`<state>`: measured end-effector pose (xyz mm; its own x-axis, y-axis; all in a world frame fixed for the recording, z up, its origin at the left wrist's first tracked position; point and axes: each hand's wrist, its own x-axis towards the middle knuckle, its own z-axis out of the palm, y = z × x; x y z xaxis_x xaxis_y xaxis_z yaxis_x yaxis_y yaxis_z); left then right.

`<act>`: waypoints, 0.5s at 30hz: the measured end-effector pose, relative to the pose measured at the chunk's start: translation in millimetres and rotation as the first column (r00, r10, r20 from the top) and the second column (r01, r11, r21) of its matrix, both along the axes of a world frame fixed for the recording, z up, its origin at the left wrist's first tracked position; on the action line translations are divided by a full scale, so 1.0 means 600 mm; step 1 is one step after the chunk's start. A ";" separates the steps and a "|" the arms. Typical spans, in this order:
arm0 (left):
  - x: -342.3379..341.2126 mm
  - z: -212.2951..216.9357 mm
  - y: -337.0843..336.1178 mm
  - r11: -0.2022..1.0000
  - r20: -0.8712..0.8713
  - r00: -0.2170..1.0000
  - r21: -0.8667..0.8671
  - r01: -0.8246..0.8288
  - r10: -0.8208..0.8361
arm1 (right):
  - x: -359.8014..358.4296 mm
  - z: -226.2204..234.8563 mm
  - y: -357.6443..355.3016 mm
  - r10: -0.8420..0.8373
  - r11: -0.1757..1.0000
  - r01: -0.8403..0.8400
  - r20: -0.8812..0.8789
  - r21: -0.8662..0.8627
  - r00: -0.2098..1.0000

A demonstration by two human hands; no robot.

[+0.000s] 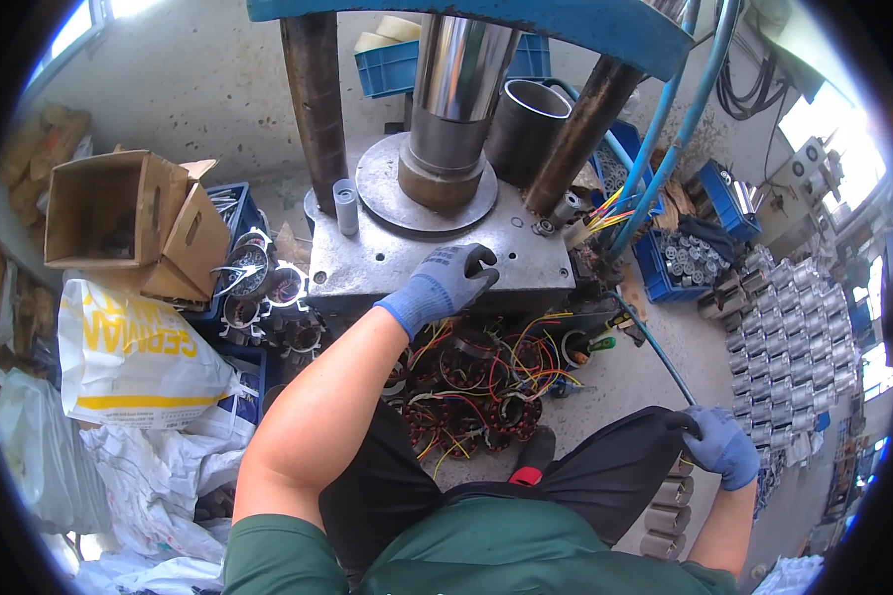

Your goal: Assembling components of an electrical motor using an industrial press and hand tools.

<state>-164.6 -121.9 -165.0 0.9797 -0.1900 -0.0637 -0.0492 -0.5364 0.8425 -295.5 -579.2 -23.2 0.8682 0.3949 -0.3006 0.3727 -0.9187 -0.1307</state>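
Observation:
My left hand [442, 283], in a blue glove with dark fingertips, is over the front edge of a metal press bed [367, 266]. Its fingers are curled in and no object shows in them. Behind it, the press's shiny ram [463, 74] comes down onto a dark collar on a round steel plate [377, 188]. A small grey cylinder [346, 208] stands upright on the bed, left of the plate. Beside my right knee, my gloved right hand [721, 448] is closed at the end of a thin teal rod [657, 347]; its grip is partly hidden.
Wound motor stators [466, 367] with coloured wires lie below the bed. At the left are a cardboard box [99, 213], a white and yellow bag [139, 357] and metal housings [288, 285]. Stacked metal cylinders [794, 347] and a blue crate [665, 278] of parts stand at the right.

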 end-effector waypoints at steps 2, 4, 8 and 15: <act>0.003 0.005 -0.004 1.000 0.020 1.000 0.010 0.003 -0.003 | -0.005 -0.004 -0.014 0.016 1.000 -0.019 0.114 0.022 0.993; 0.000 0.002 -0.004 0.999 0.026 1.000 0.043 -0.011 0.010 | 0.001 0.007 0.014 -0.214 0.966 0.199 0.081 0.163 0.973; 0.003 -0.001 -0.003 1.000 0.029 1.000 0.004 -0.008 0.008 | -0.011 -0.007 0.003 -0.054 0.994 0.025 0.276 0.106 0.960; 0.004 -0.005 -0.006 1.000 0.033 0.999 -0.008 -0.002 0.003 | -0.001 0.007 0.017 -0.154 0.966 0.121 0.134 0.227 0.979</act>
